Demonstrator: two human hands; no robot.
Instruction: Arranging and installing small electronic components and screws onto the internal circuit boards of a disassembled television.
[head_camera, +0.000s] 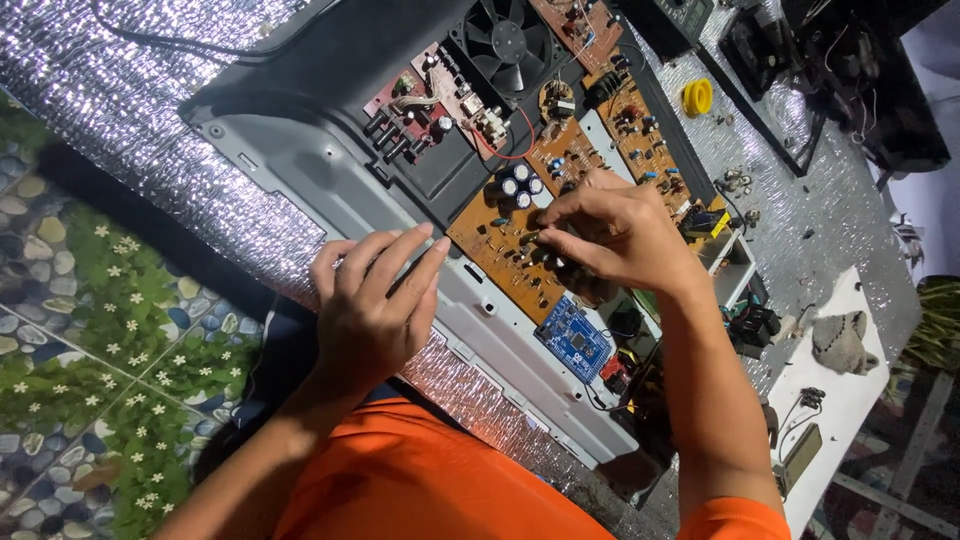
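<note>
Left hand flat, fingers together, steadying grey chassis; right hand pinching, seemingly, a small component on brown circuit board.

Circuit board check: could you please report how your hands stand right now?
Left hand flat on grey chassis. Right hand pinching at brown circuit board. Nothing blocking.

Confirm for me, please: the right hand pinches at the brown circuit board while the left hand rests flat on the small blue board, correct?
Not quite. In the head view the left hand rests flat on the grey metal chassis, apart from the small blue board, which lies untouched nearer the person's right arm. The rest holds: the right hand pinches at the brown circuit board.
</note>
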